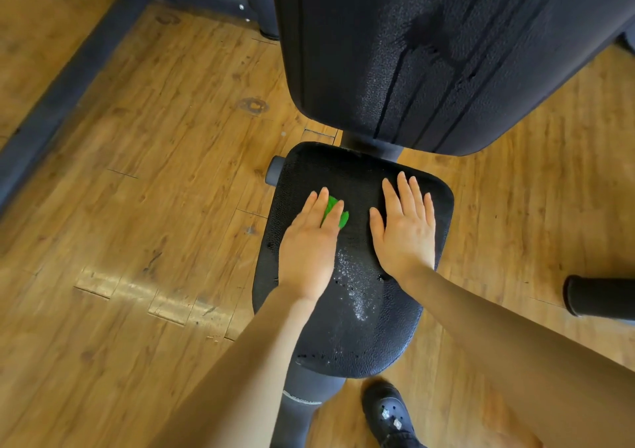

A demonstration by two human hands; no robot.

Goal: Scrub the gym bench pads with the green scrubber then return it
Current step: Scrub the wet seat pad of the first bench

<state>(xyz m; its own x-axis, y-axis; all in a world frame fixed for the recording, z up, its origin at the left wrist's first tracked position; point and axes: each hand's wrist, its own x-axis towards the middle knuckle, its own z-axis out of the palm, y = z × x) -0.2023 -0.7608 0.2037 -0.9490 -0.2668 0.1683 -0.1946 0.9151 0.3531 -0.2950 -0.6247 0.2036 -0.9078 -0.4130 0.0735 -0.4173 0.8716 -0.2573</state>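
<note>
On the seat pad (357,310) of the bench, the left hand (309,244) presses the green scrubber (335,212) flat, fingers straight and a little spread. The right hand (403,227) rests flat beside it, fingers spread too. Wet drops (354,286) shine between them, so a hand could slip. The back pad (429,52) has wet streaks and may drip.

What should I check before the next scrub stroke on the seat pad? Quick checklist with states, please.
1. Green scrubber under the left hand, fingers flat on it: ok.
2. Scrubber on the seat pad: ok.
3. Right hand flat on the pad, bracing: ok.
4. Foam on the seat: ok, a white patch between the hands.
5. Back pad wet: ok, streaks run down it.
6. Back pad scrubbed already: cannot tell.
</note>
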